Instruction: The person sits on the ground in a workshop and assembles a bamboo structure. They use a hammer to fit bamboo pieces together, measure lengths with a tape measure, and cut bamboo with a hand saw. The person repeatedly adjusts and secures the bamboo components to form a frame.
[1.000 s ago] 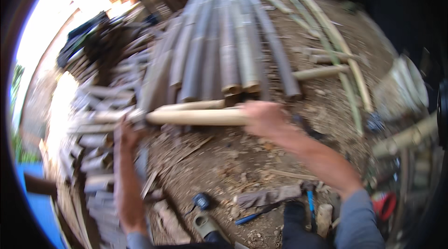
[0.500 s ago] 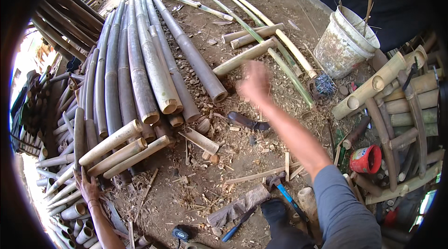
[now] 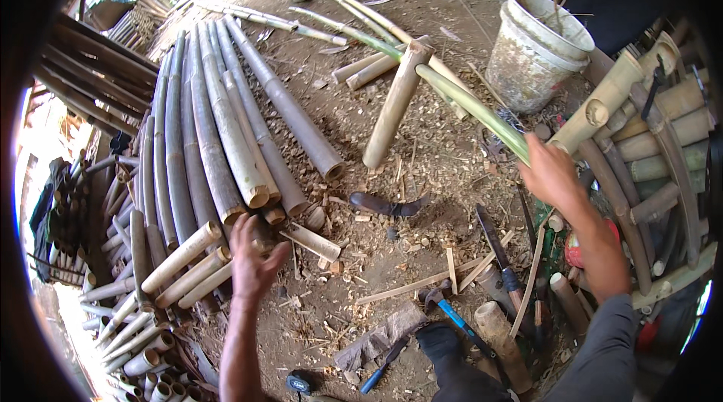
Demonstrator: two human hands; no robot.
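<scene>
My right hand (image 3: pixel 553 172) is closed around the near end of a long green bamboo pole (image 3: pixel 471 106), which slants away to the far left. Near its middle, the pole meets the upper end of a short bamboo piece (image 3: pixel 392 112) and appears to run through it; the joint itself is not clear. That piece hangs tilted toward me. With fingers apart and nothing in them, my left hand (image 3: pixel 256 259) is over the ground beside several short bamboo pieces (image 3: pixel 184 259) stacked at the ends of long bamboo poles (image 3: pixel 218 131).
A dirty white bucket (image 3: pixel 535 55) stands far right, with a bamboo frame (image 3: pixel 602 112) nearer. On the chip-strewn ground lie a curved dark sheath (image 3: pixel 380 204), a long knife (image 3: pixel 497 244), a blue-handled hammer (image 3: pixel 456 315), a chisel (image 3: pixel 384 364) and a tape measure (image 3: pixel 301 382).
My right hand has come right and nearer and taken hold of the green pole, whose near end has risen. The short piece on it has swung. My left hand has left the stacked pieces.
</scene>
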